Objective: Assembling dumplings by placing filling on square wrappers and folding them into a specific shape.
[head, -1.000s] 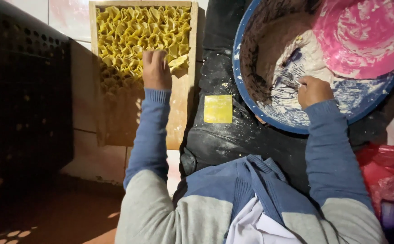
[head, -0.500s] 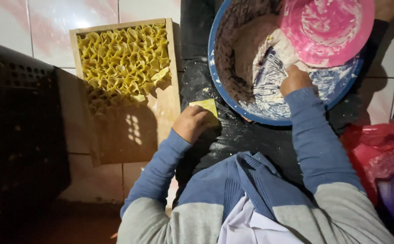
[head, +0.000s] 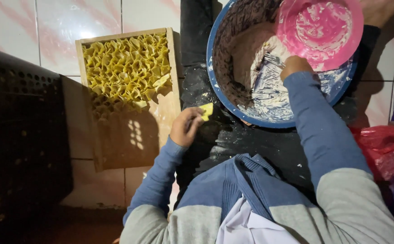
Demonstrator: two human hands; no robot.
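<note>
The left hand (head: 185,128) pinches 1 thin yellow wrapper square (head: 206,110) at about 10 o'clock from the torso, over the dark floured cloth (head: 233,140). The right hand (head: 295,64), closed on a fork (head: 273,58), digs into pale filling in the blue basin (head: 269,122) at 1 o'clock. This looks like the filling step; folding should follow. The wooden tray (head: 161,131) at 11 o'clock holds crimped yellow dumplings (head: 124,68); a pink bowl (head: 319,31) tilts over the basin.

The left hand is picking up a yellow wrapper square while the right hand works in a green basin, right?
Not quite: the head view shows the basin is blue, not green. The left hand does hold a yellow wrapper square, and the right hand works in the basin.
</note>
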